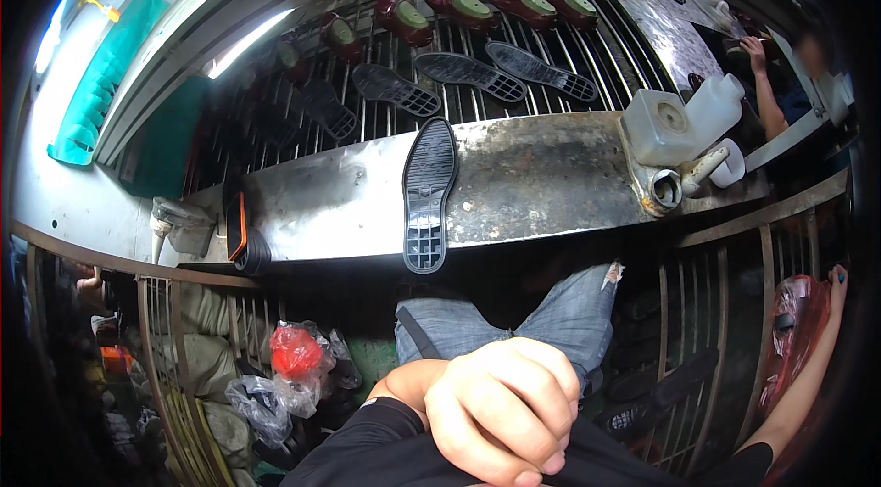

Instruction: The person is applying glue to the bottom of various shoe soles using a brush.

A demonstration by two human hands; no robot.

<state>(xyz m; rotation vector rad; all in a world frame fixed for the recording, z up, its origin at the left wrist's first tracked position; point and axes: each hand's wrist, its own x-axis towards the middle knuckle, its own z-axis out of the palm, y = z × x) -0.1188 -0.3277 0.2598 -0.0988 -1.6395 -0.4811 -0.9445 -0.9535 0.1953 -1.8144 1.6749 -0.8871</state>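
Observation:
My left hand [503, 406] is close in front of my body, above my lap, with its fingers curled into a closed grip; whatever they hold, if anything, is hidden. Far out to the right reaches my right hand [837, 278], small near the picture's rim, beside a glossy red plastic-wrapped bundle [797, 326]. A bit of blue shows at its fingers, which are too small to read. On the metal bench ledge [541, 175] lies a black shoe sole [429, 198], tread side up, its heel end jutting over the near edge. Neither hand touches it.
Behind the ledge, a barred rack [606, 55] carries several dark red shoe uppers [404, 21] and black soles [473, 74]. White plastic containers [656, 124] stand at the ledge's right, a phone-like orange-edged object [238, 225] at its left. Metal-railed racks [716, 340] flank my legs. Another person's hand [754, 54] shows upper right.

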